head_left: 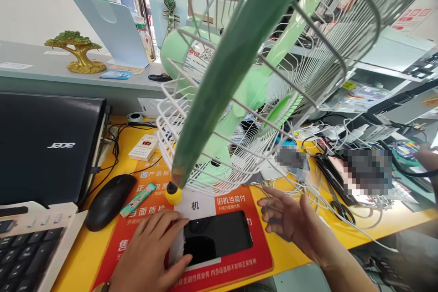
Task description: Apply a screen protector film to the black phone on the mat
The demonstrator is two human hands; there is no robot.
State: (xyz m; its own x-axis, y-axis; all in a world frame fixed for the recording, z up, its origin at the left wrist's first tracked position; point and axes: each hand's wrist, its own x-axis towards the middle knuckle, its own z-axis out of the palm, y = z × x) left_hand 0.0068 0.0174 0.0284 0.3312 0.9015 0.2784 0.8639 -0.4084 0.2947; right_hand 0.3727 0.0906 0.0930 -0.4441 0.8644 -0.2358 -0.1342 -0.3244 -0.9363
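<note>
A smartphone (217,237) with a dark screen lies on a red printed mat (263,255). My left hand (153,248) grips its left end, thumb at the near edge and fingers at the far edge. To the right of the phone, my right hand (290,219) hovers with fingers apart and nothing in it. A small yellow bottle with a black tip (173,194) stands just beyond my left hand. Left of that lies a narrow green packet (138,200).
A green fan (226,77) with a wire cage looms over the mat. At left are a black mouse (111,201), a keyboard (30,255) and an Acer laptop (48,146). Cables, scissors (342,211) and phones crowd the right. Another person's hand (427,157) shows at the right edge.
</note>
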